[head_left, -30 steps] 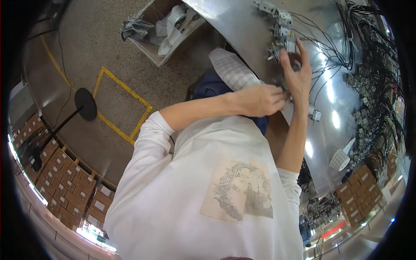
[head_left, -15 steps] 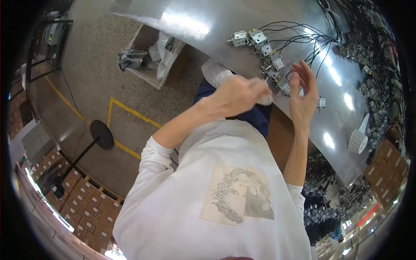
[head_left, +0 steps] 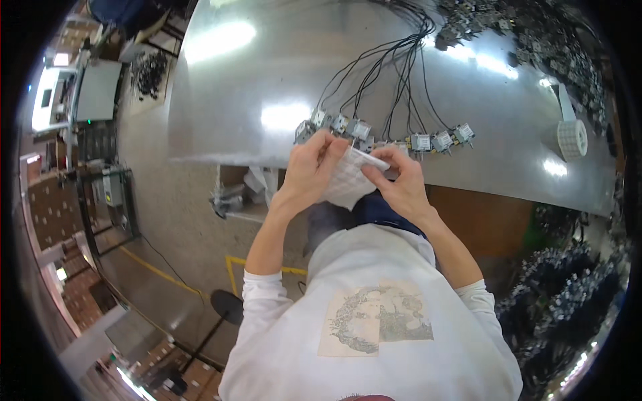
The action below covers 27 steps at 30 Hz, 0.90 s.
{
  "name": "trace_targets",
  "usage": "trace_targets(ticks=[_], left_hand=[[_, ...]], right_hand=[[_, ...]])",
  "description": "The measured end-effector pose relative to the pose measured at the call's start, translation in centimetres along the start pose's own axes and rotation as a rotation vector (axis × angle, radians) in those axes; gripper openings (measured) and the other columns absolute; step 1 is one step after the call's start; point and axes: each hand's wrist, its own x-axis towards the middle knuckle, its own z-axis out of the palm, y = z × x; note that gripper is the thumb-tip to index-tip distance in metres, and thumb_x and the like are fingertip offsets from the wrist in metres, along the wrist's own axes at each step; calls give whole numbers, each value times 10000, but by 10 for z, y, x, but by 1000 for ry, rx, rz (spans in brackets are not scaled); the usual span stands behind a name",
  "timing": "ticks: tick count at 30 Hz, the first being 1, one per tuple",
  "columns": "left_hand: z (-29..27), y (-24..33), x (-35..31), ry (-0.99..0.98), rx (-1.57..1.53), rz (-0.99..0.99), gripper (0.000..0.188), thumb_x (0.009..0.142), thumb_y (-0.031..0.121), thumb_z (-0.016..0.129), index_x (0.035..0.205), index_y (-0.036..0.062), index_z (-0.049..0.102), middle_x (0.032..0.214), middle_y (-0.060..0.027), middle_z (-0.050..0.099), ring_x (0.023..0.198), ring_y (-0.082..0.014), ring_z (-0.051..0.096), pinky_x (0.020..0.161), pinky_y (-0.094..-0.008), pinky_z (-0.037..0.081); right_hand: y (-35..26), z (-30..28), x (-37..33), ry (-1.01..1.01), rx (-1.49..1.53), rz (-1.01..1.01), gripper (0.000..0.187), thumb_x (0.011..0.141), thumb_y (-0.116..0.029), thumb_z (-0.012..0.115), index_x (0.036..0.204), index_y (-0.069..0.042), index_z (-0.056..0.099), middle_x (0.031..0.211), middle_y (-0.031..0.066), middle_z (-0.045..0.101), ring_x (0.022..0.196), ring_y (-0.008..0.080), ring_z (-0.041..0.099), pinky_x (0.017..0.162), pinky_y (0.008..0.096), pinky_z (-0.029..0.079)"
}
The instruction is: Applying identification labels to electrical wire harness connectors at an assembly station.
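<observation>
Both my hands meet at the table's near edge, fingers pinched. Between them is a strip of white labels point(head_left: 348, 182) with a faint grid on it, its lower part hanging down over my lap. My left hand point(head_left: 311, 170) grips its upper left side. On the other side, my right hand point(head_left: 400, 180) pinches the folded or rolled upper right corner. Just beyond the fingers, small metal box-shaped switches point(head_left: 420, 142) with black cables point(head_left: 401, 73) stand in a row; my hands hide part of it.
The metal table point(head_left: 267, 73) stretches ahead. A white label roll point(head_left: 572, 139) stands at its right, near a heap of cabled parts point(head_left: 562, 53). More cabled parts point(head_left: 555, 301) hang at lower right. Below the table's left edge is a box with plastic bags point(head_left: 257, 180).
My hands have come together on the label strip; before, they were apart, the right one open near the switches. The view has turned, so the table now lies straight ahead.
</observation>
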Motion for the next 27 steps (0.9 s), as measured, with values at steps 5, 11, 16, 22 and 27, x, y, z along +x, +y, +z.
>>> trace_targets(ticks=[5, 11, 16, 22, 27], left_hand=[[-11, 11, 8, -93, 128, -34, 251, 1029, 207, 727, 911, 0, 646, 711, 33, 560, 689, -59, 450, 589, -282, 385], [-9, 10, 8, -206, -185, -197, 253, 923, 147, 817, 1120, -4, 768, 902, -2, 744, 807, -59, 625, 722, -267, 521], [-6, 2, 9, -42, 130, 75, 225, 952, 152, 780, 1116, -1, 767, 932, -10, 730, 846, -91, 607, 758, -312, 521], [9, 13, 22, -60, -40, 195, 169, 989, 114, 756, 1088, -12, 703, 898, 16, 662, 801, -54, 578, 685, -249, 470], [15, 12, 33, -88, -119, 160, 116, 999, 80, 745, 1043, -9, 685, 871, 19, 662, 763, -32, 566, 655, -218, 445]], right_hand=[[8, -4, -4, -74, 81, 83, 181, 1016, -163, 760, 1014, 12, 717, 803, -3, 690, 743, 54, 587, 654, 259, 481], [14, -15, 2, -106, -37, 3, 215, 1048, -200, 722, 1084, 12, 736, 754, 18, 678, 689, 62, 581, 614, 284, 479], [10, -6, 6, 156, -151, -179, 234, 990, -237, 750, 1183, -105, 745, 1013, 157, 779, 890, 307, 768, 816, 394, 608], [-3, -27, 4, 173, 8, -172, 266, 981, -317, 746, 1114, -88, 724, 930, 146, 765, 843, 328, 745, 765, 416, 579], [-3, -33, 2, 291, -115, -339, 178, 986, -229, 732, 1092, -89, 702, 929, 102, 737, 880, 307, 732, 776, 414, 569]])
